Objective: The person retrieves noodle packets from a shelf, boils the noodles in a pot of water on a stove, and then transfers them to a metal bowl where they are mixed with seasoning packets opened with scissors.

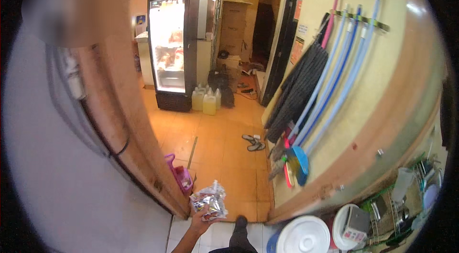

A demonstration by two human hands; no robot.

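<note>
A crinkled silvery plastic packet [209,201] rests in my left hand [200,220], whose fingers and thumb hold it from below at the bottom centre of the head view. Its contents are partly visible as reddish patches, too unclear to name. My right hand is out of view. Before me lie a doorway and an orange tiled floor [229,167], with my dark shoe [241,221] at the threshold.
Left of the doorway stands a purple plastic basket [184,179]. Ahead are flip-flops [253,143], yellow-filled jugs [209,104] and a lit display fridge [172,52]. Mops and brooms [335,84] hang on the right wall, above white-lidded buckets [304,237] and a dish rack [391,213].
</note>
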